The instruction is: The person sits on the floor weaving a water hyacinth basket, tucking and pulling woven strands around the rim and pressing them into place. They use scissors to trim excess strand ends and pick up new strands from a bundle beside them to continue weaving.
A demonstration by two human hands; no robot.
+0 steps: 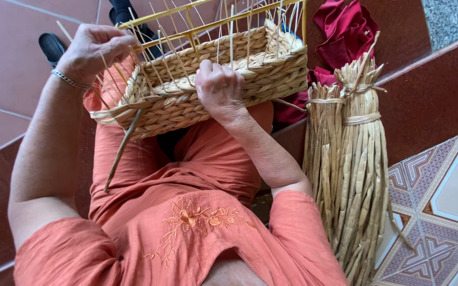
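Basket rests on the lap, long axis running left to right. I see my right hand clenched on its near rim; my left hand pinches thin stakes at the left corner, nearer the loose strand.

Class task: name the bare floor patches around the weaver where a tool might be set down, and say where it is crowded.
Free: pink tiles left of the left hand; patterned tiles right of the straw bundles. Crowded: the lap, filled by the woven basket under the right hand, and the step behind, with red cloth.
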